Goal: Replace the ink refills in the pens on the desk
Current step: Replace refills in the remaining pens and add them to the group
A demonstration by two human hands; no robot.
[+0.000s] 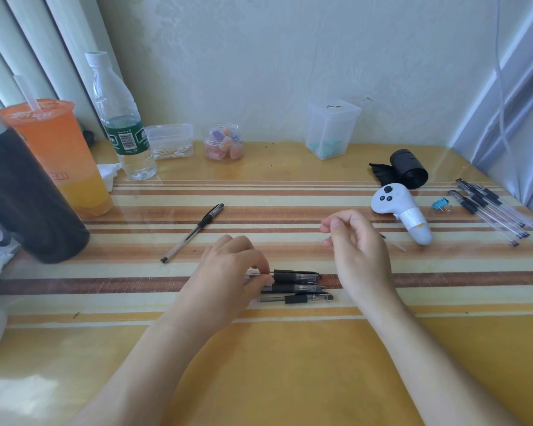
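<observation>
Left hand (231,272) is down on the desk, fingertips pinching the clear end of the rearmost pen (296,276), the far one in a row of three black-and-clear plastic pens (293,288) lying side by side, just in front of the person at mid-desk. Right hand (356,241) hovers above the surface just right of them, fingers loosely curled with the thumb by the forefinger; whether anything sits between them, I cannot tell.

Underneath it all, the yellow desk with brown and cream stripes (290,364). Far left, a big black cylindrical container (22,195), with a tall orange drink cup with a straw (59,142) behind it and a clear plastic water bottle with a green label (120,124) beside that. Over on the right, a white handheld controller (397,207) lies near a black roll of plastic bags (408,169). At the right edge, a loose bundle of clear pens with black grips (493,210). Left of centre, a single capped black-and-clear pen (193,232) lies on a slant. Between controller and bundle, a small blue binder clip (441,204).
</observation>
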